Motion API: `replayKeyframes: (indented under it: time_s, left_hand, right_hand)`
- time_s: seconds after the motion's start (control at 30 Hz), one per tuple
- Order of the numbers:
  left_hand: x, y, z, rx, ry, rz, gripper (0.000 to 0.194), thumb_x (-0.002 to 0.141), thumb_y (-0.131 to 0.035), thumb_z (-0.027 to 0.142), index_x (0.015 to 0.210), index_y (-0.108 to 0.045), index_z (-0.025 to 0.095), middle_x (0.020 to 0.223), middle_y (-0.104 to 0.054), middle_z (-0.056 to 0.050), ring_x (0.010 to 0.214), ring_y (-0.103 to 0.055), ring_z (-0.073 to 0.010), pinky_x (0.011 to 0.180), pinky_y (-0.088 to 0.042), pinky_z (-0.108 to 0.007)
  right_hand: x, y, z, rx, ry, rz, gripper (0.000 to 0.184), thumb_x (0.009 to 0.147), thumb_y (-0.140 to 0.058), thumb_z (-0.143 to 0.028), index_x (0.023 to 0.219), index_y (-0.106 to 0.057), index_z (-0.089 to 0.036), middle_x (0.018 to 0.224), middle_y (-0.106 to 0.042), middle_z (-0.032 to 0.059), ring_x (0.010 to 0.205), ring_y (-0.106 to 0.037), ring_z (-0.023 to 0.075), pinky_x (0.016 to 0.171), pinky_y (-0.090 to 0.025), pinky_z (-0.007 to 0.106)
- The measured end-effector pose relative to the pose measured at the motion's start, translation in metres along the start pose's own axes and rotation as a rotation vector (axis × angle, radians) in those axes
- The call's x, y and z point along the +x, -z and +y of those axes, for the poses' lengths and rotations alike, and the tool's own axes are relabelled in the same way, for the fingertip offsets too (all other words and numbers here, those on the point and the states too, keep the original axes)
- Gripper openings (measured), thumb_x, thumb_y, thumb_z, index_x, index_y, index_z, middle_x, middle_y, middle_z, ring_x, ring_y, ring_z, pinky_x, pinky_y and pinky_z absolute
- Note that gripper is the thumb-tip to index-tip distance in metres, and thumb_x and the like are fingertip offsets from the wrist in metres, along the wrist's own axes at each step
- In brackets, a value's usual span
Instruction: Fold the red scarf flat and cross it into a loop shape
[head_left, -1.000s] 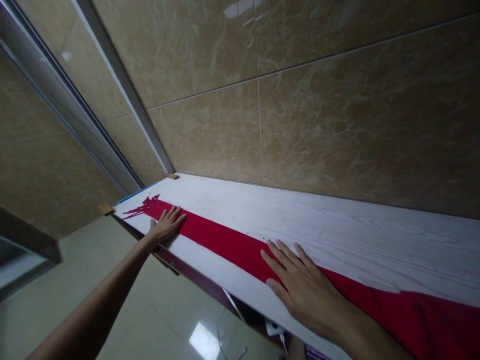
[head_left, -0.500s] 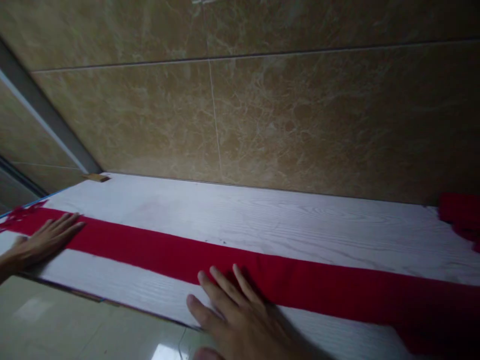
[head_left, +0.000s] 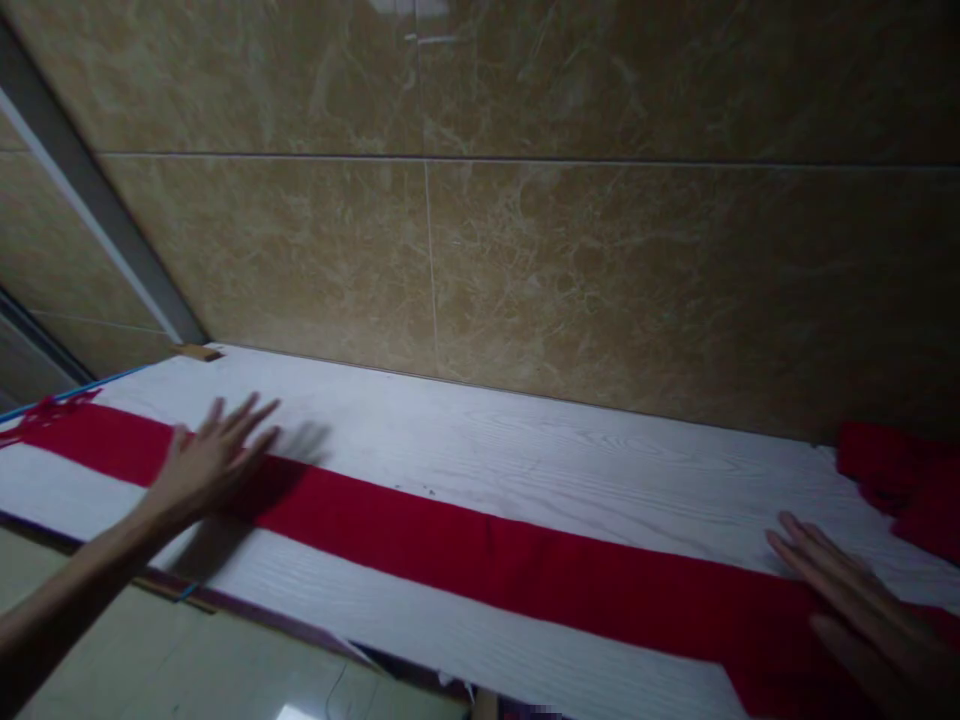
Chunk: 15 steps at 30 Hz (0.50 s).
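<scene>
A long red scarf (head_left: 420, 535), fringed at its far left end, lies stretched flat along a white wood-grain tabletop (head_left: 360, 410). My left hand (head_left: 214, 455) is raised over its left part, fingers spread, with a shadow falling apart from it on the cloth and board. Nothing is held there. At the right, my right hand (head_left: 870, 610) reaches over the scarf with its fingers stretched out; whether it touches the cloth I cannot tell. Below that hand, the scarf widens or folds down toward the front edge, partly hidden.
A bunched red cloth (head_left: 892, 470) lies at the back right. Tan marbled tile wall (head_left: 585, 260) rises along the rear edge. A small wooden block (head_left: 199, 352) sits at the back left corner near a grey metal post (head_left: 112, 210). Shiny floor tiles (head_left: 247, 650) show below the front edge.
My left hand has lifted off the scarf's left end and moved right. My right hand has moved from the scarf's middle to its right part. The view has shifted slightly.
</scene>
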<state>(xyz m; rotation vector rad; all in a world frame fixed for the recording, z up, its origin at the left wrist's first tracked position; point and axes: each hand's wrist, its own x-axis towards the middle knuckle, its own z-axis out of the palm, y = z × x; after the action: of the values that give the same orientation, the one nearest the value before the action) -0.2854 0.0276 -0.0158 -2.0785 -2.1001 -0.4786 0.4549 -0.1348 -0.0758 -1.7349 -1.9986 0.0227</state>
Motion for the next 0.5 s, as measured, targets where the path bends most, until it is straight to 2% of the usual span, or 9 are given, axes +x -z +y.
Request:
replayKeyframes:
  time_s: [0.07,0.1,0.17,0.23,0.3,0.4,0.47,0.5]
  left_hand:
    - [-0.010,-0.013,0.062,0.016,-0.154,-0.154,0.067,0.100,-0.020,0.058,0.157,-0.042,0.032,0.170,-0.029,-0.005,0.158,-0.012,-0.0429,0.118,-0.014,-0.080]
    - [-0.016,-0.018,0.085,0.024,-0.221,-0.236,0.065,0.100,-0.022,0.056,0.157,-0.043,0.032,0.169,-0.030,-0.004,0.159,-0.010,-0.0421,0.117,-0.011,-0.080]
    - [-0.028,-0.023,0.112,0.017,-0.171,-0.315,0.066,0.101,-0.022,0.056,0.160,-0.038,0.030,0.170,-0.026,-0.008,0.158,-0.012,-0.0426,0.116,-0.013,-0.081]
    - [-0.035,-0.024,0.115,0.006,-0.131,-0.325,0.067,0.102,-0.024,0.056,0.162,-0.035,0.030,0.170,-0.024,-0.011,0.158,-0.014,-0.0437,0.115,-0.015,-0.082]
    - [-0.037,-0.023,0.102,0.008,-0.135,-0.325,0.066,0.102,-0.024,0.055,0.162,-0.035,0.030,0.170,-0.022,-0.012,0.157,-0.014,-0.0442,0.114,-0.015,-0.083]
    - [-0.031,-0.021,0.086,0.047,-0.189,-0.366,0.060,0.101,-0.029,0.051,0.154,-0.050,0.031,0.168,-0.028,-0.012,0.157,-0.015,-0.0446,0.113,-0.014,-0.084]
    - [-0.026,-0.015,0.094,0.060,-0.227,-0.370,0.055,0.100,-0.033,0.050,0.146,-0.059,0.034,0.166,-0.035,-0.011,0.158,-0.016,-0.0441,0.114,-0.014,-0.083]
    - [-0.024,-0.010,0.106,0.050,-0.237,-0.357,0.054,0.100,-0.034,0.051,0.145,-0.059,0.035,0.165,-0.037,-0.009,0.158,-0.015,-0.0435,0.114,-0.014,-0.083]
  right_hand:
    - [0.018,-0.001,0.007,-0.052,-0.033,-0.120,0.064,0.100,-0.031,-0.058,0.155,-0.048,-0.031,0.164,-0.038,0.0067,0.153,-0.029,0.0336,0.126,-0.022,0.065]
    - [0.023,-0.005,0.009,-0.085,-0.056,-0.158,0.067,0.100,-0.028,-0.061,0.153,-0.051,-0.029,0.163,-0.040,0.0077,0.153,-0.030,0.0345,0.124,-0.023,0.068]
    - [0.025,-0.015,0.010,-0.156,-0.064,-0.194,0.069,0.099,-0.026,-0.062,0.153,-0.052,-0.027,0.160,-0.044,0.0084,0.152,-0.033,0.0349,0.123,-0.023,0.070]
    - [0.020,-0.023,0.014,-0.201,-0.038,-0.208,0.066,0.101,-0.025,-0.058,0.155,-0.049,-0.028,0.160,-0.043,0.0079,0.152,-0.032,0.0335,0.123,-0.023,0.069]
    - [0.014,-0.024,0.017,-0.225,0.011,-0.211,0.062,0.103,-0.026,-0.052,0.156,-0.047,-0.029,0.163,-0.039,0.0066,0.154,-0.028,0.0312,0.124,-0.022,0.066]
    - [0.011,-0.016,0.014,-0.236,0.075,-0.227,0.058,0.103,-0.029,-0.048,0.155,-0.049,-0.030,0.165,-0.035,0.0048,0.155,-0.024,0.0300,0.126,-0.019,0.065]
    - [0.015,-0.008,0.005,-0.225,0.061,-0.213,0.060,0.103,-0.028,-0.051,0.155,-0.048,-0.029,0.164,-0.037,0.0061,0.155,-0.027,0.0318,0.124,-0.019,0.069]
    - [0.019,-0.003,-0.003,-0.214,0.045,-0.195,0.062,0.103,-0.027,-0.053,0.156,-0.047,-0.028,0.164,-0.038,0.0070,0.154,-0.029,0.0323,0.123,-0.020,0.070]
